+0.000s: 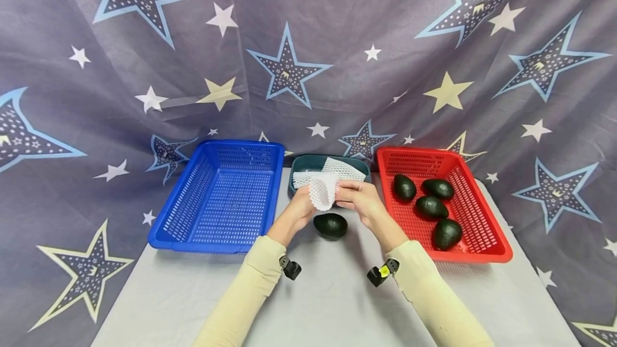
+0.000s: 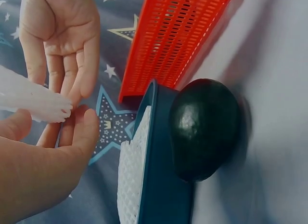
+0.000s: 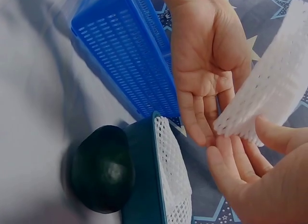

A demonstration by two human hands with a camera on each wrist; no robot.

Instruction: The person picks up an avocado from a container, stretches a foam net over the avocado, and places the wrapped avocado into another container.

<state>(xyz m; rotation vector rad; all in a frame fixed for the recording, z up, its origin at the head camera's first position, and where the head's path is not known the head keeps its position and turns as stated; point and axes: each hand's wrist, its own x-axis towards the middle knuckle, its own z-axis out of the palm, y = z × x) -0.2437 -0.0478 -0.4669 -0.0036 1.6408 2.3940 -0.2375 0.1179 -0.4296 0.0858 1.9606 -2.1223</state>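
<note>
A white foam net sleeve is held up between both hands, its round mouth facing the head camera. My left hand grips its left side, thumb laid on the foam in the left wrist view. From the other side my right hand pinches the sleeve, thumb on top and fingers beneath in the right wrist view. The fingertips of both hands meet near the sleeve's end. Below them, a dark green avocado lies on the table, close in front of a teal basket containing more foam sleeves.
A blue basket with no contents showing stands at the left. At the right, a red basket holds several avocados. A star-patterned curtain hangs behind the pale tabletop.
</note>
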